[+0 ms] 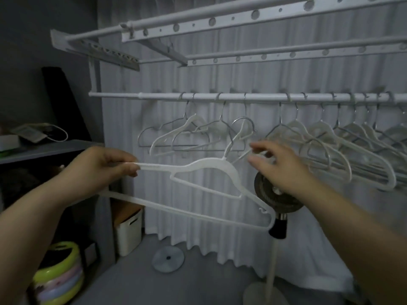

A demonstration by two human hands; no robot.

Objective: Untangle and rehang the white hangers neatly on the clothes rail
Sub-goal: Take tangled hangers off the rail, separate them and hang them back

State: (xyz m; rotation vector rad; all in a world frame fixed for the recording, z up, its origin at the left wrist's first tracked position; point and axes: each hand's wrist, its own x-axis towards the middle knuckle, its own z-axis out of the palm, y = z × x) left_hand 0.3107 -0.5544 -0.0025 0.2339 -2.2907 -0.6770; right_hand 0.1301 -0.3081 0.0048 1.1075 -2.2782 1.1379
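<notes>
My left hand [103, 168] grips the left end of a white hanger [207, 172], held flat and tilted below the white clothes rail [165, 96]. Its metal hook [243, 126] rises toward the rail and sits among the hanging ones. My right hand [279, 168] is at the hanger's right shoulder, fingers spread and blurred; whether it pinches a thin arm there is unclear. Several hangers [189, 135] hang left of centre on the rail, some overlapping. A denser bunch of white hangers [352, 146] hangs to the right.
A standing fan [275, 199] on a white pole is right behind the held hanger. A white bin [128, 232] and a round disc [168, 258] lie on the floor. A grey shelf [44, 148] stands at left. Upper drying rails [220, 20] run overhead before a white curtain.
</notes>
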